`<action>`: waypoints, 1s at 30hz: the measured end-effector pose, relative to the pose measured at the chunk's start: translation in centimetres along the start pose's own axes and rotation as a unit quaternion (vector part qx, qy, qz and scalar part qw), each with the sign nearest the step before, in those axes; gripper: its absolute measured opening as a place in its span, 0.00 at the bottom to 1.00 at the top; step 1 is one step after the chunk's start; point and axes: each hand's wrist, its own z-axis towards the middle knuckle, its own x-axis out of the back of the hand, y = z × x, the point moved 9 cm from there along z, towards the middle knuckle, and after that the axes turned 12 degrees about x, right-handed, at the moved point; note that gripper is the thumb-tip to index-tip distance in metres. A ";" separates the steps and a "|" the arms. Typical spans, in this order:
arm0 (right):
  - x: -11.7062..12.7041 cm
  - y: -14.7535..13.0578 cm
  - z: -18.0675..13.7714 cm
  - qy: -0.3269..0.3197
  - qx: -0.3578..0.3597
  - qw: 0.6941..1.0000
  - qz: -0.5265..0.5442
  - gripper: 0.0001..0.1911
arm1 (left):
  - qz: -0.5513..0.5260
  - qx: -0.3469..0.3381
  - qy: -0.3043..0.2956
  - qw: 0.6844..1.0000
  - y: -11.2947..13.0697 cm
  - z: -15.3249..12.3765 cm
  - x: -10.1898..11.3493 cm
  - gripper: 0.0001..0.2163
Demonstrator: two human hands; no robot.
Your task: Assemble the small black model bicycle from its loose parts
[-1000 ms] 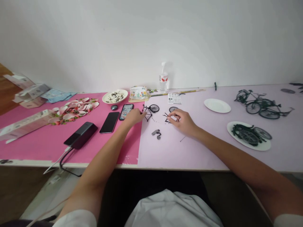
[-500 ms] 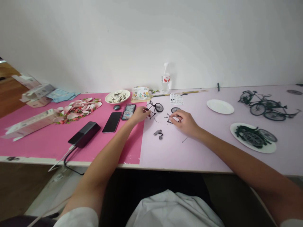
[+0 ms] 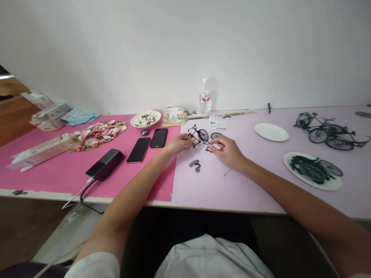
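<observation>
My left hand [image 3: 180,145] is closed on the rear of a small black model bicycle frame [image 3: 197,141], which has one spoked wheel [image 3: 203,134] fitted at its far end. Close by on the right, my right hand [image 3: 228,151] pinches a thin black forked part [image 3: 206,143]. This part and the frame are almost touching; I cannot tell whether they meet. A loose spoked wheel [image 3: 216,135] lies just behind my right fingers. Nearer to me on the lilac surface are a grey plastic piece [image 3: 195,165] and a thin pin [image 3: 227,173].
Phones [image 3: 138,150], a black power bank [image 3: 106,165] and pink petal-like pieces [image 3: 101,133] lie on the pink side. An instruction sheet [image 3: 217,122] and a pump bottle [image 3: 204,98] stand behind. Rightward are a bare white plate [image 3: 271,132], a plate of bicycle parts [image 3: 290,170] and assembled model bicycles [image 3: 324,129].
My left hand has shifted right with the bicycle frame, bringing it closer to the part in my right hand. The lit phone screen has gone dark.
</observation>
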 end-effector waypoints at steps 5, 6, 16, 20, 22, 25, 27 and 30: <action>0.3 0.4 -0.2 0.036 -0.028 0.999 -0.001 0.09 | -0.045 -0.054 -0.031 0.997 0.3 -0.6 -2.1 0.24; 0.4 0.6 -0.2 0.043 -0.034 0.998 0.000 0.09 | -0.047 -0.067 -0.037 0.996 0.5 -0.8 -2.5 0.25; 0.4 1.2 -0.6 0.068 -0.081 0.994 0.030 0.10 | 0.022 -0.183 -0.001 0.983 2.0 -2.5 -4.4 0.25; 0.4 1.0 -0.6 0.069 -0.084 0.993 0.044 0.11 | 0.025 -0.186 0.015 0.982 1.8 -2.3 -4.5 0.25; 0.3 1.0 -0.6 0.068 -0.082 0.993 0.045 0.12 | 0.027 -0.183 0.017 0.983 1.6 -2.3 -4.6 0.25; 0.2 1.1 -0.7 0.064 -0.083 0.994 0.044 0.12 | 0.026 -0.179 0.011 0.983 1.6 -2.3 -4.7 0.26; 0.2 1.1 -0.7 0.062 -0.085 0.994 0.043 0.12 | 0.023 -0.179 0.008 0.983 1.6 -2.4 -4.8 0.26; 0.2 1.1 -0.7 0.064 -0.081 0.994 0.041 0.13 | 0.019 -0.182 0.008 0.983 1.6 -2.4 -4.8 0.26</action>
